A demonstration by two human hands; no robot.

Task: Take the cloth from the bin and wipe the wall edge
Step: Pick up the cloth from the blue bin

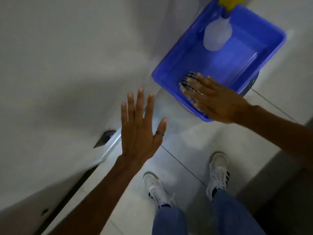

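A blue plastic bin (pixel 264 48) stands on the floor against the white wall (pixel 67 56). In its near corner lies a striped cloth (pixel 187 80). My right hand (pixel 215 97) rests flat on top of the cloth, fingers spread, covering most of it. It has not closed around the cloth. My left hand (pixel 140 124) hovers open with fingers apart, in front of the wall's lower edge (pixel 110 146), holding nothing.
A clear spray bottle (pixel 217 33) with a yellow trigger head lies inside the bin at its far side. My two feet in white sneakers (pixel 218 172) stand on the grey tiled floor. A dark gap runs along the wall base at lower left.
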